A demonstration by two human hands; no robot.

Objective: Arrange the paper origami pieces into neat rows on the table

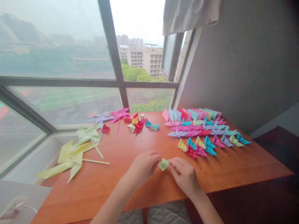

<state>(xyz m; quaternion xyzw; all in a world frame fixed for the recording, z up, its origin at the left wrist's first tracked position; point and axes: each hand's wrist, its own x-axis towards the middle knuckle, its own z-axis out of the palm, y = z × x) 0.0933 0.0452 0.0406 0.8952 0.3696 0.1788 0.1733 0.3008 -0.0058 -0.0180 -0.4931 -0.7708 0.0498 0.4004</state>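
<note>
Your left hand (pixel 147 165) and right hand (pixel 185 175) pinch the green paper (pixel 163 164) from opposite sides near the tabletop (pixel 112 186) front edge; pinwheels (pixel 71 158) lie toward the left edge.

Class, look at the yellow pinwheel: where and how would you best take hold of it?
Pinch the yellow pinwheel by its stick, near the free end, coming from the right: the slim stick juts that way, clear of broad, thin blades that a grip might crease.
</note>
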